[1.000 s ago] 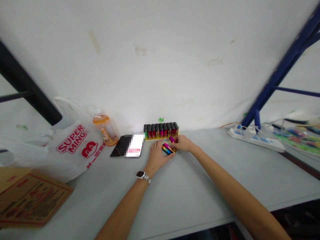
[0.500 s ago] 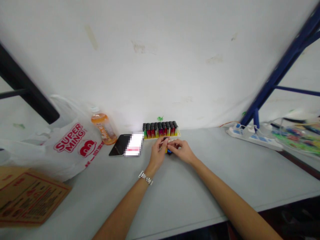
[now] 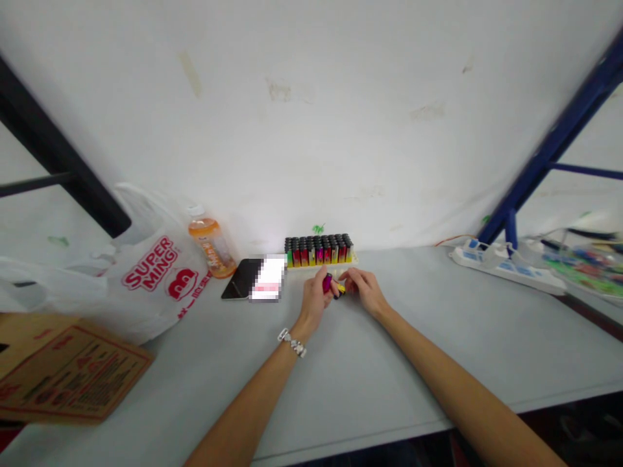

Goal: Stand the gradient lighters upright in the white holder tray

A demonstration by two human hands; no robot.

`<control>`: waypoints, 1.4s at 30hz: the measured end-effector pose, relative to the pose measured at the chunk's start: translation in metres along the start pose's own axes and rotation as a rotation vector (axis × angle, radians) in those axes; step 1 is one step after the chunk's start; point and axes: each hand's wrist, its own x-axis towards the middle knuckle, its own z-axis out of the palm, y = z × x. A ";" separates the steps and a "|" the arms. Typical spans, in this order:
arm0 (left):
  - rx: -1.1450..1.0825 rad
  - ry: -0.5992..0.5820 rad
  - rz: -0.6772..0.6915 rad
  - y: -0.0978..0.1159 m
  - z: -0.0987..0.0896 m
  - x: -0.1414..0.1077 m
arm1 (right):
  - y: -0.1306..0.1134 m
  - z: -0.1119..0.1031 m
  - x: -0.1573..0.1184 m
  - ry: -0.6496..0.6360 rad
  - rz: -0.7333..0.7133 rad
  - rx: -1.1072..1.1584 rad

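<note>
A purple lighter (image 3: 328, 282) is held in my left hand (image 3: 314, 299), which has a metal bracelet on its wrist. Close to its fingertips, between the two hands, is a small yellow and black piece (image 3: 341, 290), probably another lighter. My right hand (image 3: 367, 290) is just to the right, fingers bent and close together near that piece; whether they grip anything is too small to tell. Behind the hands, against the wall, stands a tray (image 3: 354, 261) packed with upright lighters (image 3: 318, 250) with black tops and coloured bodies.
Left of the tray lie a dark tablet or phone (image 3: 241, 279) and an orange drink bottle (image 3: 213, 250). Further left are a white plastic bag (image 3: 165, 279) and a cardboard box (image 3: 78, 370). A power strip (image 3: 509, 269) lies at the right, by a blue metal frame (image 3: 535, 155).
The hands have moved slightly apart. A purple lighter now shows in my left hand, and the blue part seen between the hands is no longer visible. The whole view has shifted a little.
</note>
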 end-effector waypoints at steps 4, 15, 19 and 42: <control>0.038 0.064 -0.012 -0.002 0.004 0.000 | 0.001 0.002 0.000 -0.005 0.040 0.003; 0.020 0.061 -0.040 -0.001 0.006 -0.001 | 0.006 0.004 0.002 -0.006 0.090 -0.009; 0.022 0.070 -0.029 0.000 0.008 -0.002 | 0.004 0.004 0.002 -0.017 0.086 -0.041; 0.066 0.074 -0.001 0.004 0.010 -0.004 | 0.003 0.004 0.002 -0.075 0.091 -0.145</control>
